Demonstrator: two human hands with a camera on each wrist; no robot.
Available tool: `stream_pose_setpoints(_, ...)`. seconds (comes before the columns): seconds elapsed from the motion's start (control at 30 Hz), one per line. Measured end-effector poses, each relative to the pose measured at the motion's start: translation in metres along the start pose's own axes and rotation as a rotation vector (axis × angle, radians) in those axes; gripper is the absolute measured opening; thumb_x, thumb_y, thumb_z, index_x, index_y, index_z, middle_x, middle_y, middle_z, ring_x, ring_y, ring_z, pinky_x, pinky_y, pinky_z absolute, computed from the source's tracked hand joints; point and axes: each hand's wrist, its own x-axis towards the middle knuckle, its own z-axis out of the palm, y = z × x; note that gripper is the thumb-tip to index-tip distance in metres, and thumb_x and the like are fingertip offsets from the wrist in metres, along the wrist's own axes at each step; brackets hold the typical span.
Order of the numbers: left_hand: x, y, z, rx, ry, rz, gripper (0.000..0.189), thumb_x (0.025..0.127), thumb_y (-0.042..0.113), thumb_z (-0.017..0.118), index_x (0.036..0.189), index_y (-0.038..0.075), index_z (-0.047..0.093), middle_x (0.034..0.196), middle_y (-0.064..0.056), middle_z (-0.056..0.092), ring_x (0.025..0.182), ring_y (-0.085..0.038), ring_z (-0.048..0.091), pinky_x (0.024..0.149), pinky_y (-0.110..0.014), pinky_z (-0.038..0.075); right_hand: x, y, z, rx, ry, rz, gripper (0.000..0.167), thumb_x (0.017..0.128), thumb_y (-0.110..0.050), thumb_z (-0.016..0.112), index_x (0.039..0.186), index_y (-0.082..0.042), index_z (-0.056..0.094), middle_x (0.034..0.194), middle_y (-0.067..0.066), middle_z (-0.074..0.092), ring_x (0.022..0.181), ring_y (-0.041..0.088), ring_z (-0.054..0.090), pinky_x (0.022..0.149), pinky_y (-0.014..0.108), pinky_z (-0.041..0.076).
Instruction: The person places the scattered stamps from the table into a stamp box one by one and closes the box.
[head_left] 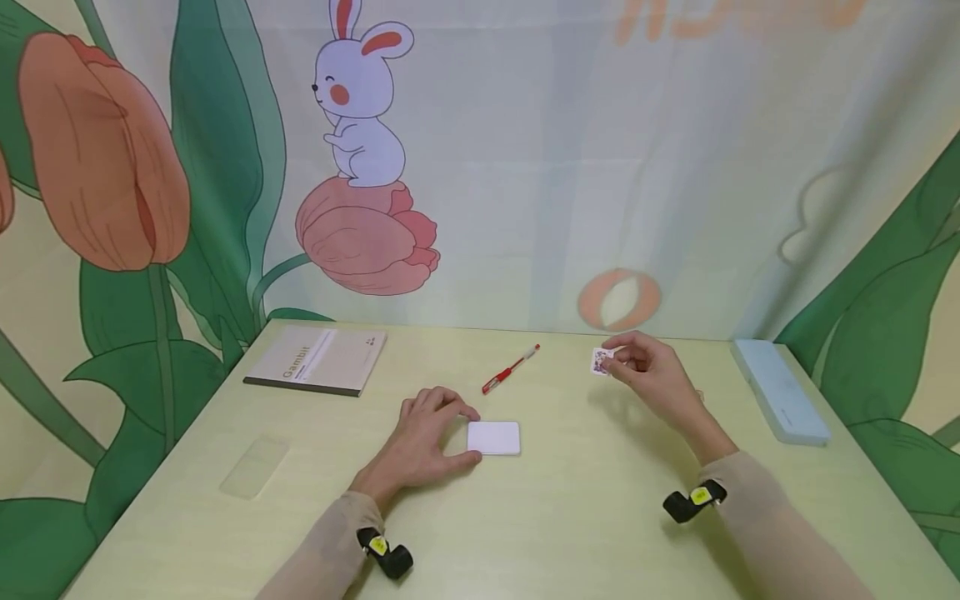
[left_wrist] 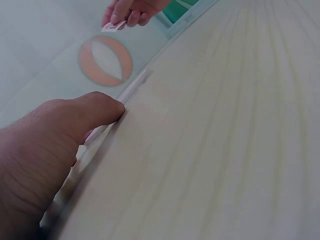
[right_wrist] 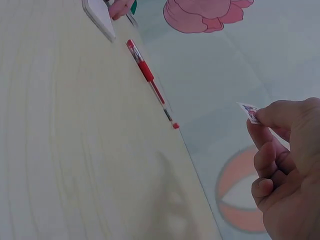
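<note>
Lying flat on the table is a small white rectangular slab (head_left: 494, 438) with rounded corners. My left hand (head_left: 423, 437) holds it at its left end, thumb at the near edge and index finger at the far edge. In the left wrist view the thumb presses on the side of the slab. Raised over the back right of the table, my right hand (head_left: 648, 373) pinches a small white sticker-like piece (right_wrist: 250, 113) with a coloured picture between thumb and index finger. The other fingers of that hand are curled in. A red pen (head_left: 511, 369) lies between the hands, farther back.
A notebook (head_left: 318, 358) marked Gambit lies at the back left. In front of it is a clear phone case (head_left: 255, 467). A light blue long box (head_left: 780, 392) stands along the right edge. A printed curtain (head_left: 510, 167) hangs behind the table.
</note>
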Motion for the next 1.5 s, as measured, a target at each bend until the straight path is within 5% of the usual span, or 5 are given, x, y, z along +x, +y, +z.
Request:
stream_pose_setpoints(0.23,0.000,-0.001,0.001,0.002,-0.005,-0.011,0.050,0.088,0.049,0.082,0.132,0.027,0.072,0.142,-0.004,0.057,0.136,-0.030,0.048,0.108,-0.052,0.033,-0.001,-0.011,0.027,0.064,-0.037,-0.001,0.025,0.104,-0.010,0.079,0.128,-0.008,0.073,0.101,0.016,0.078,0.075,0.017,0.064,0.067,0.023,0.050)
stream_pose_setpoints(0.7,0.001,-0.001,-0.002,0.005,0.002,-0.007,0.051,0.089,0.050,0.083,0.132,0.026,0.073,0.142,-0.005,0.058,0.136,-0.030,0.048,0.108,-0.052,0.033,0.003,-0.035,0.094,0.155,-0.133,-0.013,0.024,0.100,-0.011,0.084,0.123,-0.009,0.078,0.097,0.011,0.080,0.080,0.042,0.065,0.069,0.023,0.050)
stream_pose_setpoints(0.97,0.000,-0.002,-0.002,0.001,-0.009,0.000,0.050,0.089,0.052,0.082,0.132,0.028,0.073,0.143,-0.004,0.058,0.137,-0.030,0.048,0.109,-0.054,0.034,-0.002,-0.043,0.125,0.137,-0.193,0.004,0.021,0.097,-0.010,0.086,0.118,-0.009,0.080,0.094,0.004,0.081,0.073,0.014,0.061,0.065,0.022,0.044)
stream_pose_setpoints(1.3,0.000,0.001,-0.002,0.003,-0.001,-0.010,0.050,0.088,0.050,0.084,0.131,0.026,0.074,0.143,-0.004,0.058,0.138,-0.031,0.049,0.111,-0.056,0.034,-0.008,-0.038,0.150,0.105,-0.296,0.029,0.020,0.097,-0.011,0.087,0.116,-0.012,0.079,0.093,0.002,0.079,0.074,0.013,0.061,0.063,0.020,0.046)
stream_pose_setpoints(1.5,0.001,-0.001,-0.001,0.012,-0.005,-0.006,0.051,0.088,0.050,0.084,0.132,0.026,0.074,0.143,-0.004,0.058,0.138,-0.031,0.049,0.110,-0.055,0.034,-0.013,-0.033,0.158,0.040,-0.288,-0.005,0.018,0.096,-0.012,0.088,0.111,-0.016,0.080,0.088,-0.003,0.077,0.070,0.009,0.056,0.063,0.021,0.042)
